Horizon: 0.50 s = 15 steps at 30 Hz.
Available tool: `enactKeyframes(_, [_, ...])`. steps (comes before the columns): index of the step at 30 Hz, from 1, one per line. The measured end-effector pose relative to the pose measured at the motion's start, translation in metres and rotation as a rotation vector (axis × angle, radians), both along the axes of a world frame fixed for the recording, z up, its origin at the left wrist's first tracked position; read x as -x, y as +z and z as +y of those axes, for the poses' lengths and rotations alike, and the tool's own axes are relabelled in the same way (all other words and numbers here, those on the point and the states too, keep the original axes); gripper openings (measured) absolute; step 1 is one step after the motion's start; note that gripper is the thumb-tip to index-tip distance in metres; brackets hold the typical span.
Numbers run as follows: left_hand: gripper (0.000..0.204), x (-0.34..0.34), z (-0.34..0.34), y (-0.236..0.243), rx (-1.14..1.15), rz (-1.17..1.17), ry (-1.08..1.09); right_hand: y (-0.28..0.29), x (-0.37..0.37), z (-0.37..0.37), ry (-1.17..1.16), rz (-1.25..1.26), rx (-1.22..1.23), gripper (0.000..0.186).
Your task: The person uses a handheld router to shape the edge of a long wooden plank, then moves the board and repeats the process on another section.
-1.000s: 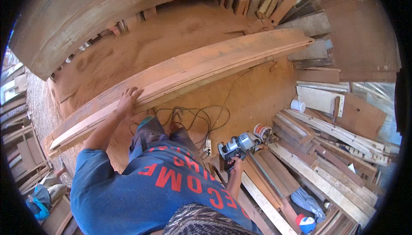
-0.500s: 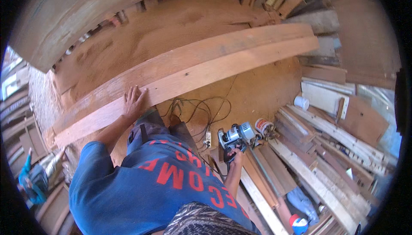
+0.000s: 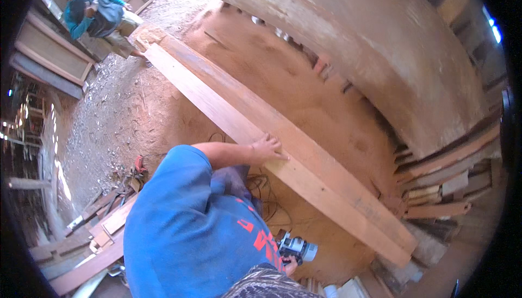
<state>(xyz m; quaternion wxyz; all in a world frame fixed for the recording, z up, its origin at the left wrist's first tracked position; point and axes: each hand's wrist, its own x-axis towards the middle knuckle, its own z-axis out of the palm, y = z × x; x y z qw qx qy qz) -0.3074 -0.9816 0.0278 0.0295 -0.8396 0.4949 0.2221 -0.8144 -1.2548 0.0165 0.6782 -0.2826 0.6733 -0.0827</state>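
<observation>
Your left hand [image 3: 266, 148] lies palm down on a long, smooth, pale reddish-brown wooden plank [image 3: 304, 180], about midway along it. Its grip is released, the fingers laid on the wood rather than closed around it. The plank runs slantwise before you, from the far left to the near right. Along its far side runs a wider, darker, weathered wooden board [image 3: 304, 144], with no clear gap between the two.

Your right hand [image 3: 291, 265] is low and close to your body, its grip clenched on a silver-and-black handheld power tool [image 3: 298, 249] with a rounded motor body. You hold this tool on the near side of the plank, apart from it. Thin, dark, looped cable [image 3: 266, 200] lies on the floor between your body and the plank.

Beyond the boards spreads loose, orange-brown sawdust [image 3: 283, 80], and past that stands a large, broad, brown panel [image 3: 353, 37]. At the far left, near the plank's end, is another person [image 3: 100, 12] in a dark shirt with teal sleeves. Mixed wooden offcuts [image 3: 98, 249] lie at your near left, and stacked wooden boards [image 3: 446, 189] fill the right side.
</observation>
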Motion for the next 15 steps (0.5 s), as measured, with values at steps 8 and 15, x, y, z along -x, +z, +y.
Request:
enactKeyframes(8, [0.105, 0.025, 0.027, 0.036, 0.135, -0.098, 0.155, -0.007, -0.136, 0.036, 0.474, -0.170, 0.225, 0.012])
enactKeyframes(15, [0.071, 0.067, 0.177, 0.026, 0.384, -0.046, 0.719, -0.006, -0.206, 0.065, 0.722, -0.222, 0.268, 0.011])
